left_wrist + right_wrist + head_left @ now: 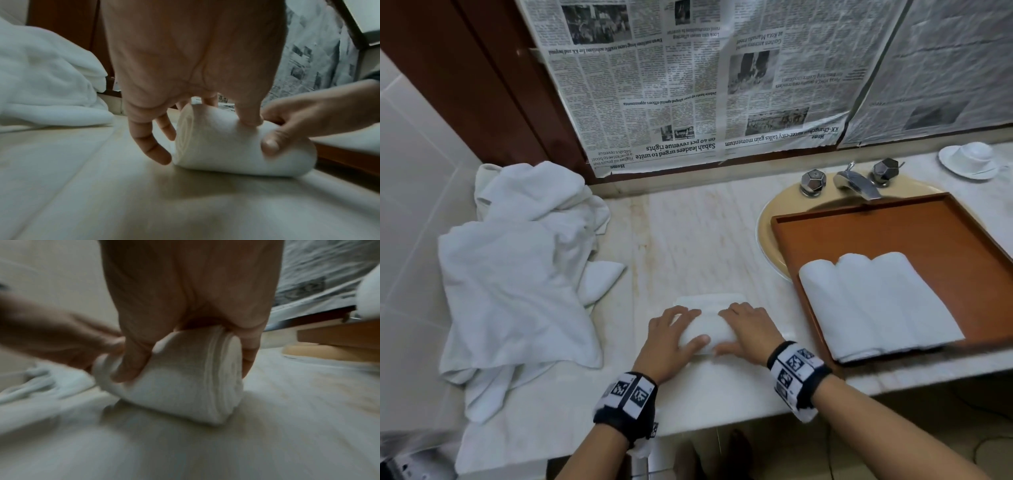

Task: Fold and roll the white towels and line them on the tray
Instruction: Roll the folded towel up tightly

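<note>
Both grips, left hand [671,337] and right hand [748,330], curled round the half-rolled towel [703,337] at lower centre on the counter [688,240]; soft, light, springy, it seemed best held near both ends.

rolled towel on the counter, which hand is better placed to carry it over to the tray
Right, probably. The right hand grips the rolled towel on the side nearer the tray; the left hand would have to cross over.

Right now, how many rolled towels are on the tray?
3, side by side at the near end of the tray: left roll, middle roll, right roll. A fourth is on the counter, gripped by both hands. None appear hidden.
</note>
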The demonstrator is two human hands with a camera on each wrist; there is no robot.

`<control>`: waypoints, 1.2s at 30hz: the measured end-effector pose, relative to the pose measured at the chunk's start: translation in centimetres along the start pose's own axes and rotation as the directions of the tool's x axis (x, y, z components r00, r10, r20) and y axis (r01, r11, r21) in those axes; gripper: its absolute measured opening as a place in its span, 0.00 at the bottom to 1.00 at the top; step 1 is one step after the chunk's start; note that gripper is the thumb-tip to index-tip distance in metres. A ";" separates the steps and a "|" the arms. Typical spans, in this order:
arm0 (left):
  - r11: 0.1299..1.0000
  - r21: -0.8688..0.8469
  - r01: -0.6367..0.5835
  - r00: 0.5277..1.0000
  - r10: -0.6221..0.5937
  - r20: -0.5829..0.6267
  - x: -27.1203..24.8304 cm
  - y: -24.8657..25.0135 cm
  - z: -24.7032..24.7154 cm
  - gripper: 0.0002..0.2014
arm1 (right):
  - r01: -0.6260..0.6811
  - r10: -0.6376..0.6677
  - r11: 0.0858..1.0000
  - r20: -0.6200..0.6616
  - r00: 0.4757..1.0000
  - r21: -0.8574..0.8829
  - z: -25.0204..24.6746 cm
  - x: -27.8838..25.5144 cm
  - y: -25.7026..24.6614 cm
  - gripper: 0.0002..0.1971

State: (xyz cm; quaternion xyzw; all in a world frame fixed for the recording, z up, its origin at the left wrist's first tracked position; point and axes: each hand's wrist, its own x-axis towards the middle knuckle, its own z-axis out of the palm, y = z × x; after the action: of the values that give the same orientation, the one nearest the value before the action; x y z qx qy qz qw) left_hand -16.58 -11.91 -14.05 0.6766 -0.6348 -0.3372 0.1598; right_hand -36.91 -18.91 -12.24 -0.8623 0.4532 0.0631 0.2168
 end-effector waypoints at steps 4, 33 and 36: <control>0.999 0.046 -0.009 1.000 0.008 0.011 -0.8 -0.6 0.5 0.36 | -0.032 0.013 0.979 0.092 0.996 0.200 -1.3 0.3 0.5 0.33; 0.976 -0.029 0.216 0.942 -0.201 0.268 0.0 1.7 -3.0 0.38 | -0.180 0.122 0.972 0.326 0.937 0.154 -1.6 -0.3 -0.8 0.37; 0.979 -0.054 0.197 0.936 -0.171 0.308 -0.7 1.5 -2.7 0.38 | -0.206 0.148 0.965 0.312 0.938 0.162 -1.3 -2.0 -1.3 0.38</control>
State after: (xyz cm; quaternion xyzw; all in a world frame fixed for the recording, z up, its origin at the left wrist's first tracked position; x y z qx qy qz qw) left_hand -15.91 -12.00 -10.91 0.6664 -0.5710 -0.4761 0.0570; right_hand -37.15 -17.33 -10.02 -0.7737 0.4952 0.1675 0.3580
